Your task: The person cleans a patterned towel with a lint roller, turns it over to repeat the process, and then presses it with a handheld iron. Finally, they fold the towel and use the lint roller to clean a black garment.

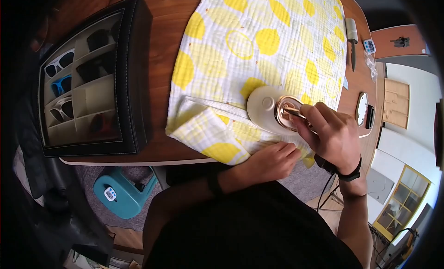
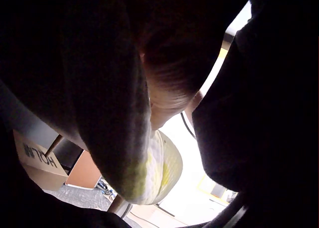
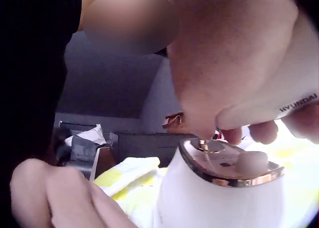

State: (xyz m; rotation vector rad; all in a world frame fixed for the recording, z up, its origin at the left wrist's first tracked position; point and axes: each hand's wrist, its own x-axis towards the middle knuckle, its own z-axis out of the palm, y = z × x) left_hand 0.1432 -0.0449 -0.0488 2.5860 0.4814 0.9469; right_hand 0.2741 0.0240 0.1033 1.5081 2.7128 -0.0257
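Observation:
A white handheld garment steamer (image 1: 263, 107) with rose-gold trim sits on a white muslin cloth (image 1: 231, 70) printed with yellow lemons. My right hand (image 1: 334, 135) grips the steamer's handle; in the right wrist view that handle (image 3: 299, 88) bears the word HYUNDAI. At the table's near edge, my left hand (image 1: 275, 162) pinches the cloth's near border with curled fingers. The left wrist view is mostly dark, but some cloth (image 2: 169, 171) shows past the hand. Left of the steamer, one corner of the cloth is folded over.
A black display case (image 1: 138, 79) with sunglasses under its clear lid stands on the table (image 1: 162, 24) at the left. Along the right edge lie a white-handled tool (image 1: 351, 31), a small timer (image 1: 369, 46) and a white oval item (image 1: 361, 107). Below is a teal stool (image 1: 120, 202).

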